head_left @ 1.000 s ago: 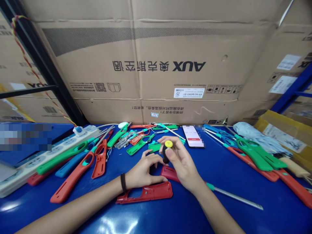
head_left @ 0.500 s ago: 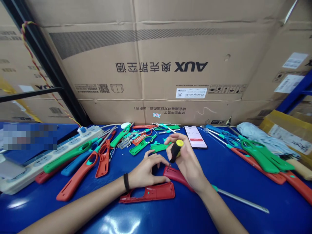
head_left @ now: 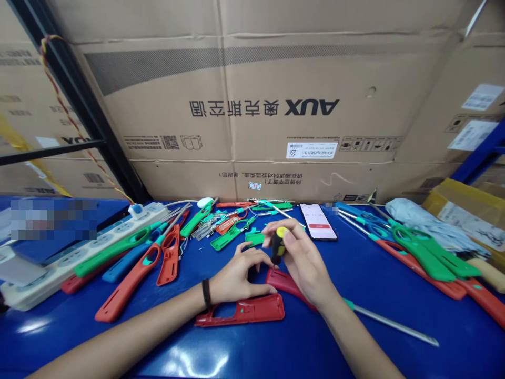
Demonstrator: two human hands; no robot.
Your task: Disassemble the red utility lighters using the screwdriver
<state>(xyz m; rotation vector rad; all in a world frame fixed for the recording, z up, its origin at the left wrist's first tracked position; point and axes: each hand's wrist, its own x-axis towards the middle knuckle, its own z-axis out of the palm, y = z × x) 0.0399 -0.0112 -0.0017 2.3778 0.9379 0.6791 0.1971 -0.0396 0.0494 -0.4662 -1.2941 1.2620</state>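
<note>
My right hand (head_left: 305,263) is closed round a small screwdriver (head_left: 278,246) with a black grip and yellow cap, held nearly upright, its tip down on a red long-nosed lighter (head_left: 284,281) lying on the blue table (head_left: 355,273). The lighter's metal tube (head_left: 394,326) runs off to the right under my forearm. My left hand (head_left: 236,276), with a black wristband, presses curled fingers onto the lighter's near end beside the tip. A loose red lighter shell half (head_left: 242,311) lies just in front of my left hand.
Red, green and blue lighters (head_left: 130,258) lie at left by a white power strip (head_left: 59,258); more lighters (head_left: 422,258) lie at right. Small parts (head_left: 224,226) and a phone (head_left: 319,221) sit behind my hands. Cardboard boxes (head_left: 252,105) wall the back; a grey cloth (head_left: 434,226) is right.
The screwdriver tilted right, then came back nearly upright as my right hand worked it on the red lighter. My left hand stayed put. The view shifted slightly.
</note>
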